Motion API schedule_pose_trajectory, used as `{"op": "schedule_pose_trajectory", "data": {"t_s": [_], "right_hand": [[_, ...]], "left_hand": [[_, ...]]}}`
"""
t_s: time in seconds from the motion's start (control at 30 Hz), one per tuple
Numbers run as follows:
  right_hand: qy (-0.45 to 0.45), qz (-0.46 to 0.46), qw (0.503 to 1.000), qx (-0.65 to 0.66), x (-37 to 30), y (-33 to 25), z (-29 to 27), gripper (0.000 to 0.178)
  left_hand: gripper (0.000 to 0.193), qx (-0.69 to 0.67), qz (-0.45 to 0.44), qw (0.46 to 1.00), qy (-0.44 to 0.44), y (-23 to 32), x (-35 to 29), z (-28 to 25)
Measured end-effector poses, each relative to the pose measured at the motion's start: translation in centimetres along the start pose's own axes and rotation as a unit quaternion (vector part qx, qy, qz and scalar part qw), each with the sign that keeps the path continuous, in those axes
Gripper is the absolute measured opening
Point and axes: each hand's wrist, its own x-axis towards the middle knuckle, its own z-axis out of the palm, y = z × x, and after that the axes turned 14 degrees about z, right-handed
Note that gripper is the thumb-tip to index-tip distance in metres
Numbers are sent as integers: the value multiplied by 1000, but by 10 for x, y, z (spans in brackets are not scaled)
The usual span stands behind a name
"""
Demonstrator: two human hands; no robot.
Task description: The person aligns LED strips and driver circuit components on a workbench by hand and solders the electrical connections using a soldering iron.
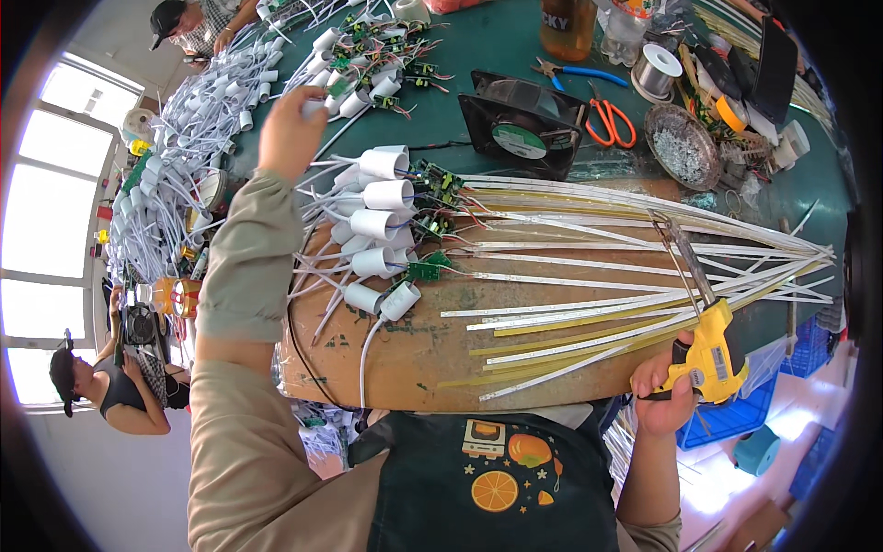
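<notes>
My left hand (289,133) reaches over the far left part of the table. Its fingers are closed around a white plastic cap (313,108), partly hidden by them, beside a pile of similar caps with green circuit boards (354,69). On the right, my right hand (664,391) grips the handle of a yellow soldering gun (706,354), its metal tip pointing away over the LED strips (589,299). A bunch of white caps (382,196) with cables and circuit boards (434,184) lies on the brown board (432,354), their thin wires running toward the strips.
Beyond the board stand a black fan (524,124), orange scissors (609,120), blue-handled pliers (575,72), a solder spool (656,72) and a dish of pale granules (682,147). Heaps of cabled caps (193,120) cover the left. Two people are at work beyond.
</notes>
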Motion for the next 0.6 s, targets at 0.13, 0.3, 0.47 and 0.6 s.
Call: {"op": "schedule_pose_trajectory", "data": {"t_s": [0.13,0.3,0.47,0.6], "right_hand": [[20,17,999,30,-2,-2,-1,65],[27,9,999,20,-3,-3,-4,68],[-13,11,1000,2,1,-4,-1,67],[-23,6,1000,-10,0,-4,-5,64]], "left_hand": [[24,28,121,988,90,79,-21,-76],[28,-8,207,976,-61,147,-100,-104],[30,-91,220,950,-204,163,-160,-83],[36,-67,220,947,-224,181,-167,-71]]}}
